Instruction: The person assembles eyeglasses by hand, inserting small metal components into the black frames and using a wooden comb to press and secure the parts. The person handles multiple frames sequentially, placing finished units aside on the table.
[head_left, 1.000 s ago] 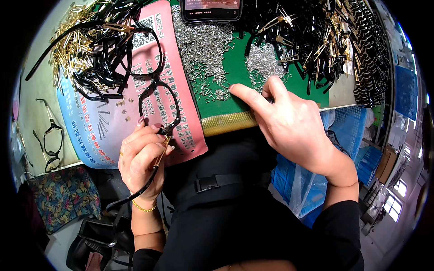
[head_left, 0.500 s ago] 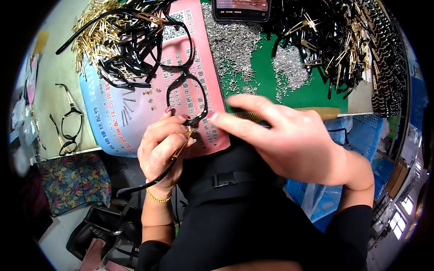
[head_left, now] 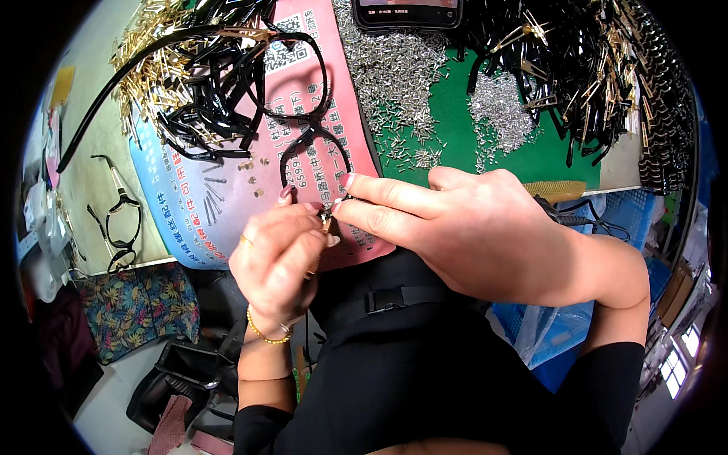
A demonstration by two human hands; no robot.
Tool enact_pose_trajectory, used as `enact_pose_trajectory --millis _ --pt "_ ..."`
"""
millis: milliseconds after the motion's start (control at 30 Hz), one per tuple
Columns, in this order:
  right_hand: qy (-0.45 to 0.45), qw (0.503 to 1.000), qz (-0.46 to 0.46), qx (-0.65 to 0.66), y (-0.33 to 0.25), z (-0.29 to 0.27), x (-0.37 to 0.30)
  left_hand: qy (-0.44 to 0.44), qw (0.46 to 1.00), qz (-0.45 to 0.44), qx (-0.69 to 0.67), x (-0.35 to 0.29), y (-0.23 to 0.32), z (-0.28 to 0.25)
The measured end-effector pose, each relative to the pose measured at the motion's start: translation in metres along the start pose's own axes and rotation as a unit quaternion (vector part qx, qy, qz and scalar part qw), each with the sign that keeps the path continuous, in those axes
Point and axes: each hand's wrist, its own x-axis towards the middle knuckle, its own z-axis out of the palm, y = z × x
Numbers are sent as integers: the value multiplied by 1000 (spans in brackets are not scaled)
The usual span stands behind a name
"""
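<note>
Black eyeglasses (head_left: 311,127) with gold hinge parts are held over a pink-and-blue printed sheet (head_left: 235,193). One long black temple stretches from the far rim toward the left. At the near corner of the frame, my left hand (head_left: 277,254) is closed, pinching the hinge end and a gold temple piece. Most of that second temple is hidden behind the left hand. My right hand (head_left: 485,235) has its fingertips pressed against the same near corner, beside the left fingertips. Whatever tiny part lies between the fingertips cannot be made out.
Black-and-gold temples lie heaped at the left (head_left: 216,98) and right (head_left: 561,83). Small silver metal pieces (head_left: 394,68) cover part of the green mat (head_left: 455,136). A phone (head_left: 409,17) stands at the back. Another pair of glasses (head_left: 121,227) lies far left. A blue crate (head_left: 626,208) sits right.
My right hand has moved left and its fingertips have come onto the frame's near corner. The left hand has turned, so the second temple no longer sticks out to the left.
</note>
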Motion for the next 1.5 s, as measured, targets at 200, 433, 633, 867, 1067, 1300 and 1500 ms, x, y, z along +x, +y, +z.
enact_pose_trajectory --millis 200,433,633,867,1067,1300,1500 --pt "-20 1000 2 -8 -1 -3 3 -37 995 -85 -25 13 0 -8" --pt "-7 999 -8 -43 -4 -2 5 -37 999 -27 20 9 1 -8" --pt "105 982 -68 -141 0 17 10 -2 995 -86 -55 -7 0 -5" --pt "156 972 -68 -162 -1 24 7 -8 997 -65 -44 -8 -4 -5" --pt "122 973 158 -116 29 -30 -40 1 997 -71 39 -18 -4 5" --pt "224 942 189 -164 88 -54 -20 94 978 -172 -66 39 78 -69" --pt "244 940 219 -91 105 -45 -18 -9 917 -336 216 19 52 -74"
